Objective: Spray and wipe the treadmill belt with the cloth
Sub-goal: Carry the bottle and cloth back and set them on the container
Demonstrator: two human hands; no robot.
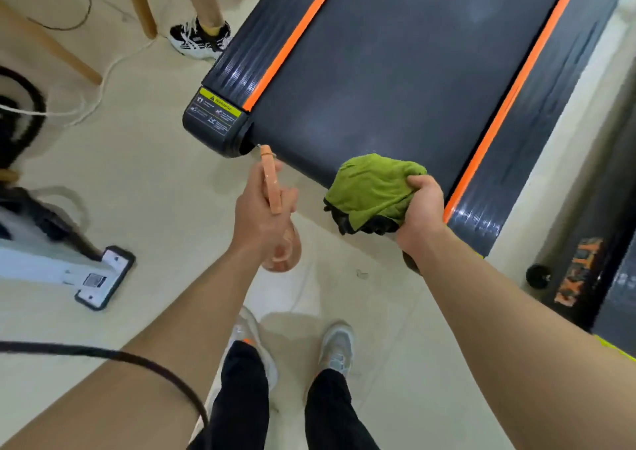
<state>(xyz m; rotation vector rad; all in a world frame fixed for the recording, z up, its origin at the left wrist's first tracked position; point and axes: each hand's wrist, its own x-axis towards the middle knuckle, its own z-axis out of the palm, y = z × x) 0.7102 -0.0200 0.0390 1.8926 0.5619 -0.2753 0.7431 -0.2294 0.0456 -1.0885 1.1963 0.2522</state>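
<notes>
I stand at the rear end of the treadmill, its dark belt point(395, 71) running away from me between two orange stripes point(292, 40). My left hand point(261, 208) is wrapped tight around the neck of a peach-coloured spray bottle point(282, 250), fingers closed about the trigger head, whose nozzle point(265, 150) points at the belt's near left corner, just beside the end cap with the yellow warning label point(215, 110). The bottle's round body hangs below my palm, over the pale floor point(144, 181). My right hand point(421, 208) is clenched on a bunched green cloth point(371, 188) with a dark underside; the cloth rests on the belt's rear edge, near the right stripe, and droops over it. Between my arms I see my two grey shoes point(337, 346). Left of the deck stands another person's black-and-white sneaker point(199, 40).
</notes>
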